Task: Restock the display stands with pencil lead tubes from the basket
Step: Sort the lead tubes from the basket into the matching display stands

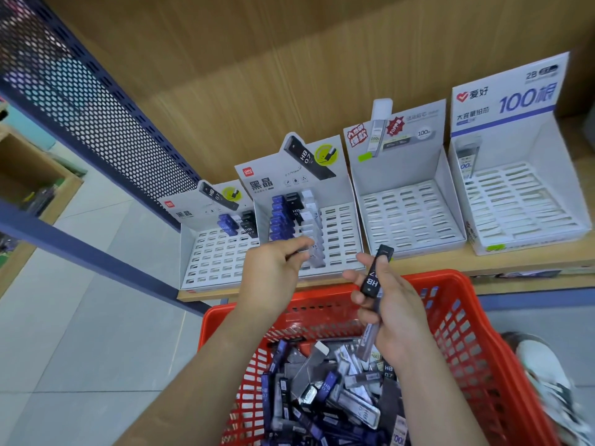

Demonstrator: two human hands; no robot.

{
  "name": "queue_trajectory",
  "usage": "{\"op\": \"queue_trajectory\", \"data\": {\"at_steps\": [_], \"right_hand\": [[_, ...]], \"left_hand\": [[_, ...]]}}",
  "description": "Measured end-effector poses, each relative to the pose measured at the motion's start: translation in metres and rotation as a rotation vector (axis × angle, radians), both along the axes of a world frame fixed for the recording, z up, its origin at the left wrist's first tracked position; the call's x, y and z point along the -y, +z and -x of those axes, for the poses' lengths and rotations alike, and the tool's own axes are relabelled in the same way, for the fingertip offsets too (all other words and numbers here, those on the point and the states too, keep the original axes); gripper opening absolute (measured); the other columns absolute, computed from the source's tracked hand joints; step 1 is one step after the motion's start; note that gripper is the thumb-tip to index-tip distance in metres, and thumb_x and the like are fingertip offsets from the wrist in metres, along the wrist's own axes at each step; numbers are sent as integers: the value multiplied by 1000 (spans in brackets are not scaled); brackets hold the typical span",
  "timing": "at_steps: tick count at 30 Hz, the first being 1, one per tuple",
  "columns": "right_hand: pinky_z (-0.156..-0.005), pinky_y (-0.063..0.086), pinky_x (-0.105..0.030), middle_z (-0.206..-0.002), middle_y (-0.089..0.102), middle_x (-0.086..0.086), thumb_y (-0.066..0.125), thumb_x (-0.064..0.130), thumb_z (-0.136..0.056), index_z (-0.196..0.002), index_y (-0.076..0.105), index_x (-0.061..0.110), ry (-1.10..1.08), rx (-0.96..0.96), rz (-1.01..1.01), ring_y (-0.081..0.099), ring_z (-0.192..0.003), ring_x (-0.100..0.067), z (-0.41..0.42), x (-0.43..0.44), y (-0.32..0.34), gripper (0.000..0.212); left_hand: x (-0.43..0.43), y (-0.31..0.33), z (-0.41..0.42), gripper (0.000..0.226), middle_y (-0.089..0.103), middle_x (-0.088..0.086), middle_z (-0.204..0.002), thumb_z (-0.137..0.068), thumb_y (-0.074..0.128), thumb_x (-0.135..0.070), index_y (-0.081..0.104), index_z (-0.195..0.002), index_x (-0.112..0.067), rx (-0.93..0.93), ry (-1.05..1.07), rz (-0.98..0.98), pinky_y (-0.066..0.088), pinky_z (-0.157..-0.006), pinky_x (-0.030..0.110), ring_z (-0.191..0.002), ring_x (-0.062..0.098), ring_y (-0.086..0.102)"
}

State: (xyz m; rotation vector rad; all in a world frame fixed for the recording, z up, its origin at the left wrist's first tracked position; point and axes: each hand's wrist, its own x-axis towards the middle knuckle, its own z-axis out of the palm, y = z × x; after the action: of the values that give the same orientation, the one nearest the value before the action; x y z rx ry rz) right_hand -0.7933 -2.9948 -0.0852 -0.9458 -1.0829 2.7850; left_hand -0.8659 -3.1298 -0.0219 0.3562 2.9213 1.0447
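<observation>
Wide wooden shelf (483,260) runs across from 9 to 3 o'clock, and sitting right under it at 6 o'clock is the red basket (467,317), heaped with loose tubes (322,391) in blue, black and clear. Up on the shelf are four white display stands (409,217) in a row. The two out toward 1 and 2 o'clock show bare slots, the far-left one carries only a few tubes at the back, and the second stand (341,226), dead at 12, has blue, black and pale columns partly filled. Now the hands! The right hand (396,304), just right of centre above the basket, has its fingers wrapped round a black HB tube (376,272), cap up at 12 o'clock, with a clear tube (370,333) tucked behind it pointing down to 6. The left hand (273,272), at 10 o'clock from the right one, has its fingers curled with the tips at a pale tube (317,252) at the front of the second stand's pale column. Gripping it or only steadying it, I can't tell. These tubes look feather-light, stiff and slick; I'd pinch the flat sides near the middle and feed the bottom end straight into a slot, gently, since the leads inside would likely snap if dropped.
</observation>
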Motion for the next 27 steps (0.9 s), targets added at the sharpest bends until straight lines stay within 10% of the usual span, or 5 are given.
{"op": "queue_trajectory", "data": {"at_steps": [5, 10, 16, 27], "right_hand": [[-33, 25, -18, -75, 66, -7, 46, 32, -103, -110, 69, 8, 7, 2, 28, 47, -46, -11, -1, -1, 2, 35], [-33, 25, -18, -80, 55, -6, 45, 21, -105, -111, 70, 6, 34, -5, 43, 48, -48, -11, -1, -1, 3, 30], [-33, 24, -17, -72, 58, -3, 52, 18, -101, -105, 68, 10, 65, -37, -14, 46, -45, -10, 0, 0, 4, 18], [-38, 24, -16, -59, 54, 3, 74, 20, -82, -94, 76, 18, 66, -39, -151, 36, -46, -6, -2, 2, 11, 13]], "left_hand": [[6, -9, 7, 25, 67, 0, -119, -93, 59, -12, 68, -117, -14, -52, -102, 94, 41, -100, 17, -112, 10, 60], [4, -21, 12, 23, 66, 4, -102, -90, 61, -1, 72, -109, -8, -210, -100, 156, 37, -86, 3, -90, 13, 59], [0, -20, 14, 8, 68, -3, -84, -88, 64, -9, 70, -89, -14, -226, -51, 214, 43, -69, 18, -70, 5, 52], [-17, 16, 33, 19, 72, -2, -96, -92, 60, -25, 70, -106, -16, -108, 112, 104, 46, -79, 22, -90, 15, 64]]}}
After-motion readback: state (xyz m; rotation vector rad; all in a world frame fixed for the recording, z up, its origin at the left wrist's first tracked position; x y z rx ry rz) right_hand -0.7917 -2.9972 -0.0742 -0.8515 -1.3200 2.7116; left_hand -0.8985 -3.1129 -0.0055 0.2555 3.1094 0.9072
